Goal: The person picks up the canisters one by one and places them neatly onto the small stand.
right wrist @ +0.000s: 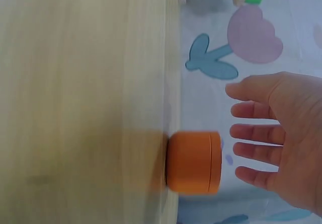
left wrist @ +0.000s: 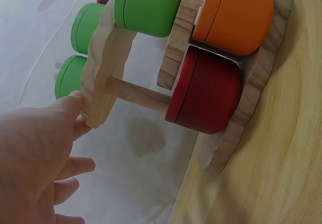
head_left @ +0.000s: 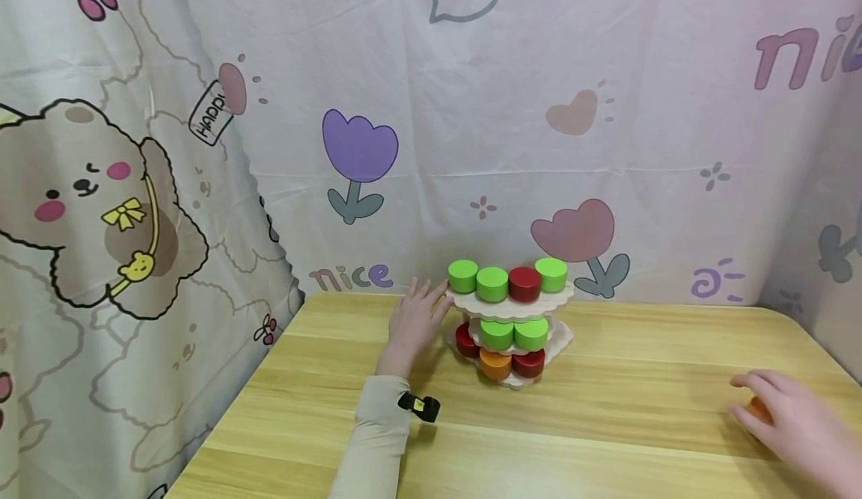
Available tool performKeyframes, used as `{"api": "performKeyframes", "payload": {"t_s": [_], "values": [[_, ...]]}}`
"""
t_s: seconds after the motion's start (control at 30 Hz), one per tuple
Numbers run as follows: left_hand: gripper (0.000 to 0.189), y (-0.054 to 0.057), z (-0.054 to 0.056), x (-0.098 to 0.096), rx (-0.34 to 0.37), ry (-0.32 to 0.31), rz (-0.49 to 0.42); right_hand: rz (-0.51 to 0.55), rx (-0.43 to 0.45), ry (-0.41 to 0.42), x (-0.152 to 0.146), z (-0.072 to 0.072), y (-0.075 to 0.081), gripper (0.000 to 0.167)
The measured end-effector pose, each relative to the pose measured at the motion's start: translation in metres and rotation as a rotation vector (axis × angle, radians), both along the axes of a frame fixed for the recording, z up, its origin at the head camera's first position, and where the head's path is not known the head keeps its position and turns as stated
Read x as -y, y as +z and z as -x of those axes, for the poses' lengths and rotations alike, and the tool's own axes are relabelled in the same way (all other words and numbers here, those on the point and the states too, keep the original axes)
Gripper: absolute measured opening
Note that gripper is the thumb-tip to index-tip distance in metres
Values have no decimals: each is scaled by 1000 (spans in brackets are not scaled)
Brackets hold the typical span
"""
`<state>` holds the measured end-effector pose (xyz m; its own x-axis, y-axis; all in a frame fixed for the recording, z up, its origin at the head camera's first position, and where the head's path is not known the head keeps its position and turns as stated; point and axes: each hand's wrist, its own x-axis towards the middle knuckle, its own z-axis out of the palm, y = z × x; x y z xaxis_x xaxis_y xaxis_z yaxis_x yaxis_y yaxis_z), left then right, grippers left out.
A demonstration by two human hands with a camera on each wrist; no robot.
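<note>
A three-level wooden stand [head_left: 515, 308] with scalloped tiers holds round-bottomed toy cakes in green, red and orange. My left hand [head_left: 416, 325] is at its left side; in the left wrist view the thumb and a finger [left wrist: 69, 105] pinch the edge of the top tier, other fingers stretched apart from it. A red cake [left wrist: 206, 90] and an orange cake [left wrist: 234, 17] sit on the bottom tier. At the table's right, my right hand [head_left: 795, 420] hovers over a lone orange cake [right wrist: 193, 162], its fingers loosely bent and apart from it.
The wooden table [head_left: 606, 424] runs back to a printed cloth [head_left: 471, 110] hanging behind the stand. Another printed cloth [head_left: 135, 274] hangs along the left. A black strap device [head_left: 419, 406] sits on the left wrist.
</note>
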<state>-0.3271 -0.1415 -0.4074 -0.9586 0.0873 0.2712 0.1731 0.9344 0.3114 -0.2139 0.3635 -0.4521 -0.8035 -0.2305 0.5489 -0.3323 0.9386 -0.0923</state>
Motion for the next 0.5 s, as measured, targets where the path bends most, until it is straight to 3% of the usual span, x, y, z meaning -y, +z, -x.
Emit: {"api": "performKeyframes", "payload": {"t_s": [0.23, 0.5], "values": [[53, -1, 2, 0, -7, -8, -1, 16, 146, -127, -18, -1, -5, 66], [53, 1, 0, 0, -1, -4, 9, -8, 203, -159, -38, -2, -15, 82]]}}
